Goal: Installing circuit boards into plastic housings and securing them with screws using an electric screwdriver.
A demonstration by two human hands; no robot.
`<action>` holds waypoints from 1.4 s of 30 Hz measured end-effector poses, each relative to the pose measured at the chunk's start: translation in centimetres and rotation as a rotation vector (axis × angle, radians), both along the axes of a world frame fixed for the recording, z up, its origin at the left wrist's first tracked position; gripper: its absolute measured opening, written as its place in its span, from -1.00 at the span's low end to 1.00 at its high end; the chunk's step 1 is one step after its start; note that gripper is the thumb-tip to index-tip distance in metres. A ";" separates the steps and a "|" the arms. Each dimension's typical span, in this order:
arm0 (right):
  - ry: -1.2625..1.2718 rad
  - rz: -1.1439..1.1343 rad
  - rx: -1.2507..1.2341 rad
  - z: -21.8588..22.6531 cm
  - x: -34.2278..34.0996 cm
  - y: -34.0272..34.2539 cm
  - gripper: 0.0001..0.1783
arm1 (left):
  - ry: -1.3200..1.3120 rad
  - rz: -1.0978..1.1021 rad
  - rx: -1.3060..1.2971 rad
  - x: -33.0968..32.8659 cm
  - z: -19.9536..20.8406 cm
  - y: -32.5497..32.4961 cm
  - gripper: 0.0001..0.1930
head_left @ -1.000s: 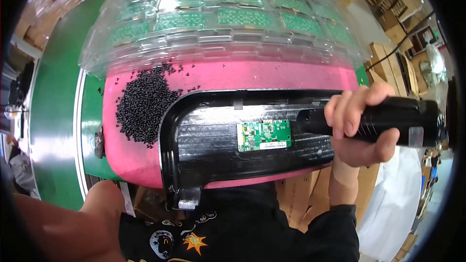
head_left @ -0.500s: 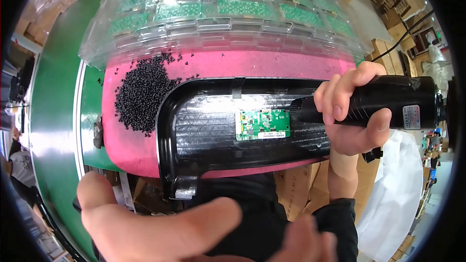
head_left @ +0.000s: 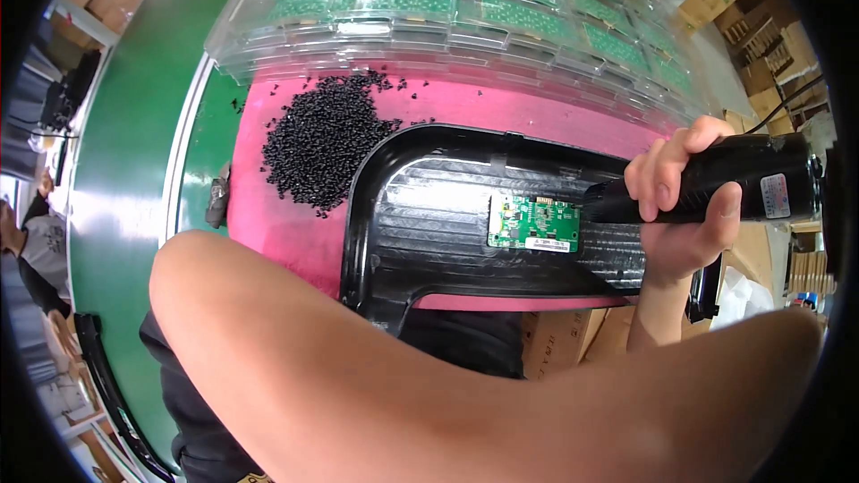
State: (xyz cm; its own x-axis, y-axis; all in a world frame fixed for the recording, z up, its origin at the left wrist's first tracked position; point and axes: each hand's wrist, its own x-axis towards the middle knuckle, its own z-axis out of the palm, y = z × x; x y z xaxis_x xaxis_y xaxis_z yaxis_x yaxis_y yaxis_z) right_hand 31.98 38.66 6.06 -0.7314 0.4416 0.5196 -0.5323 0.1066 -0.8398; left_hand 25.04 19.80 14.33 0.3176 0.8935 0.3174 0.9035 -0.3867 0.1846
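Note:
My right hand (head_left: 673,192) is wrapped round a black electric screwdriver (head_left: 752,170), held level above the right part of a black plastic housing (head_left: 420,259). The driver's dark nose points left, beside the right edge of a green circuit board (head_left: 535,231); its bit cannot be made out. The board lies inside the ridged housing. Huge and close to the camera, my left hand (head_left: 394,385) spans the lower picture, two digits spread wide and nothing seen between them. It hides the housing's lower left end. A heap of small black screws (head_left: 322,143) lies left of the housing.
A pink mat (head_left: 259,241) lies under the housing and screws. Stacked clear plastic trays (head_left: 429,40) with green boards stand behind. A green work surface (head_left: 130,152) runs along the left, where another person (head_left: 45,246) appears. Cardboard boxes (head_left: 546,340) show below and at right.
My left hand has come closer to the camera and spread across the bottom. The view has shifted and tilted, so the scene sits further right. My right hand still grips the electric screwdriver beside the board.

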 end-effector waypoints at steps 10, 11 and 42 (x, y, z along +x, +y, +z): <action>-0.024 -0.013 0.022 -0.4 0.1 0.6 -0.42 | 0.059 -0.112 0.002 1.0 -2.4 1.8 -0.81; -0.044 -0.032 0.011 0.0 0.9 0.6 -0.42 | 0.058 -0.158 0.024 0.3 -2.3 2.3 -0.80; -0.013 -0.003 -0.203 -0.6 0.0 -0.6 -0.43 | -0.275 0.276 -0.318 -9.1 -10.8 2.0 -0.53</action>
